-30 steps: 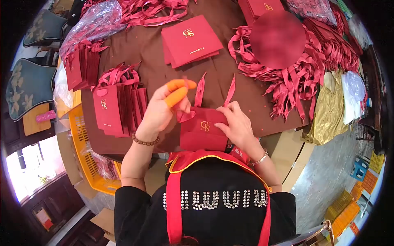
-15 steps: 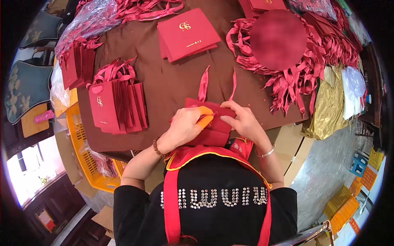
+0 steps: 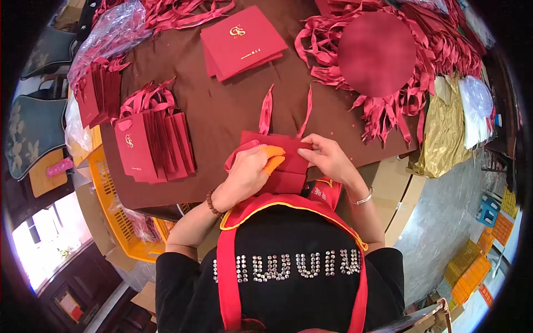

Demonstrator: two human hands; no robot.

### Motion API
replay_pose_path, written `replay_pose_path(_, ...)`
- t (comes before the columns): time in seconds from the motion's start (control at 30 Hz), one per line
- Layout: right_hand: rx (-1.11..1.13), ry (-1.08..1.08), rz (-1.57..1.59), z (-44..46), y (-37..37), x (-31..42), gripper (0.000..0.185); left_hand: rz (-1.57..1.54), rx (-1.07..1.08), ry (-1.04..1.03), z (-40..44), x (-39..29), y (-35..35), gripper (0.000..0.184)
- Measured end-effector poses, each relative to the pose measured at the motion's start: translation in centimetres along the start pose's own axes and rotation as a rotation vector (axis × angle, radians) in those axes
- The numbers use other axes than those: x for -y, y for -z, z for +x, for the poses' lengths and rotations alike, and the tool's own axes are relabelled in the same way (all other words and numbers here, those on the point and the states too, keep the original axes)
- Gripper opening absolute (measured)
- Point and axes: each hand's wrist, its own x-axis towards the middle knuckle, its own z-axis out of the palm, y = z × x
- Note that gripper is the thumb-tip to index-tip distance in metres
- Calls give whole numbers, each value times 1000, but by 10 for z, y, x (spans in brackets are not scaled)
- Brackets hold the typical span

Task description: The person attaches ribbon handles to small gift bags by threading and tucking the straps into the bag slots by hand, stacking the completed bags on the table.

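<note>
A red paper gift bag (image 3: 292, 165) lies at the near edge of the table, with two red ribbon ends (image 3: 266, 111) stretching away from its far side. My left hand (image 3: 250, 171), orange covers on two fingertips, is closed on the bag's left part, those fingers bent over its front. At the right edge, my right hand (image 3: 328, 159) pinches the bag between thumb and fingers. Whether a ribbon is also inside either grip is hidden.
Finished-looking red bags with ribbon handles (image 3: 152, 141) stand in a row at the left. Flat red bags (image 3: 244, 41) are stacked farther back. Loose ribbons (image 3: 388, 119) pile up at right, partly behind a blurred disc. An orange crate (image 3: 119, 222) sits below the table's left side.
My right hand has shifted slightly toward the bag's right edge, and its fingers now pinch there. My left hand keeps its hold. The whole view has moved slightly.
</note>
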Motion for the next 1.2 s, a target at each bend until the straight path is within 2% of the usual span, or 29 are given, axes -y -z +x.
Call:
replay_pose_path(0.1,23,-40,27,3,-2,1,17,161,-57,-61,1,2,-4,16)
replay_pose_path(0.17,30,-72,188,5,-5,-4,18,302,-187,-184,1,3,-9,16)
replay_pose_path(0.27,29,-105,155,3,-5,4,18,333,-164,-134,0,-10,-7,17)
replay_pose_path(0.4,23,-108,187,5,-3,-5,19,343,-190,-182,0,-9,-6,18)
replay_pose_path(0.47,45,-75,212,6,-2,-11,31,244,-294,-284,0,-2,-11,20)
replay_pose_path(0.5,45,-75,214,6,-2,-10,31,245,-293,-284,-1,-2,-10,20)
replay_pose_path(0.57,39,-73,162,5,-2,-6,31,73,-153,-93,-3,-5,-10,22)
replay_pose_path(0.7,14,-63,120,3,-3,-3,31,136,-140,-75,-1,3,-13,24)
replay_pose_path(0.77,18,-95,117,1,-4,0,20,291,-123,-179,0,6,-12,25)
replay_pose_path(0.9,-13,-36,100,3,-5,-7,29,485,-143,-301,4,-12,-6,17)
replay_pose_path(0.97,-39,-49,121,3,-6,-8,28,439,-288,-467,5,-11,-8,19)
replay_pose_path(1.0,-39,-50,122,2,-6,-6,28,439,-286,-467,4,-11,-10,19)
replay_pose_path(1.07,-58,-58,101,0,-6,-1,28,221,-254,-258,1,-9,-15,24)
replay_pose_path(1.2,-72,-28,97,0,-6,-5,28,153,-247,-238,5,5,-19,20)
